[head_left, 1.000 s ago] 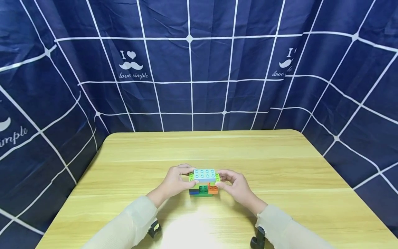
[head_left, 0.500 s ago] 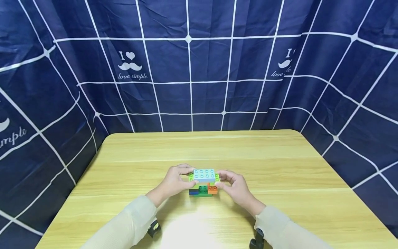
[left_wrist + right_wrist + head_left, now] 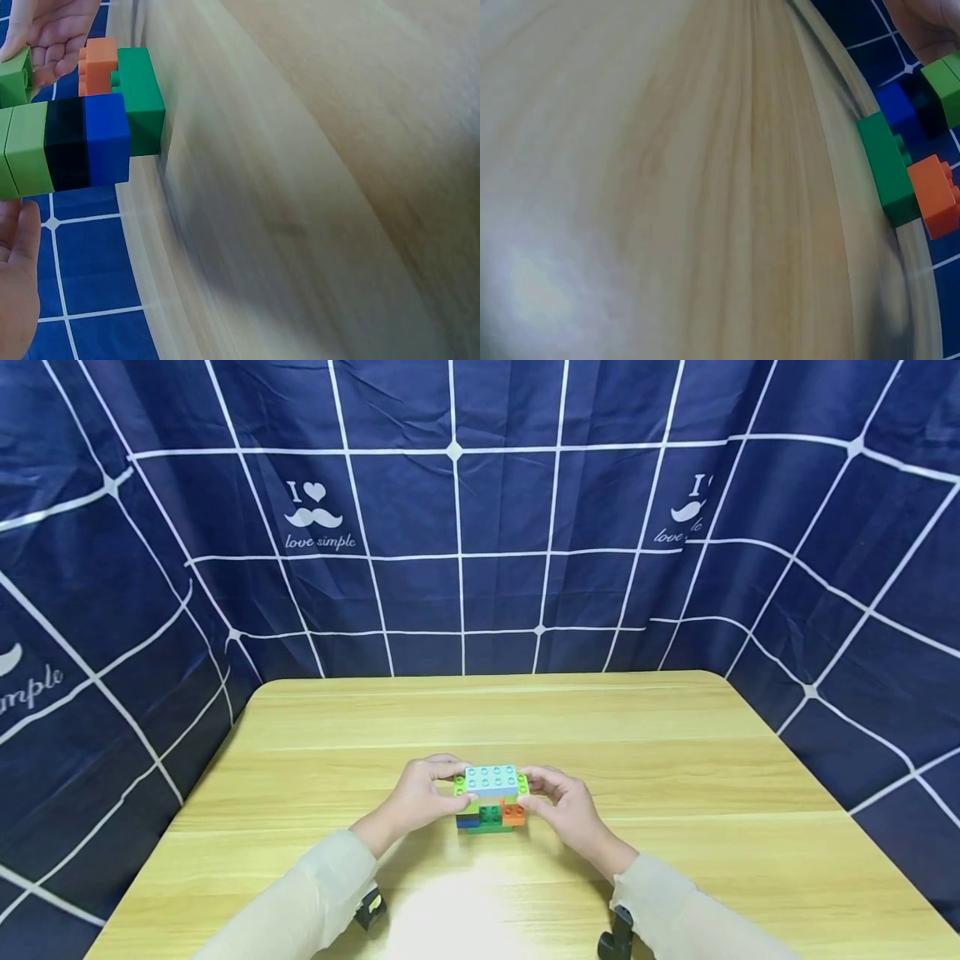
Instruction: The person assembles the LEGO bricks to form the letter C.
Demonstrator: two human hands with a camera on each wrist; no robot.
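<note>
A light blue eight-stud toy building brick tops a small brick structure in the head view, with light green bricks under its two ends. At its left end my left hand pinches the light green brick, which sits above a black brick and a blue brick. My right hand pinches the right-end light green brick. Below that one, across a gap, an orange brick sits on the dark green base brick. The fingers' far sides are partly hidden.
The structure stands on a wooden table. A dark blue curtain with white lines surrounds the table's back and sides. Black wrist-worn gear shows under the sleeves. Glare lies on the table's front.
Both hands keep their hold on the bricks, almost unmoved. The whole head view shifts only very slightly.
</note>
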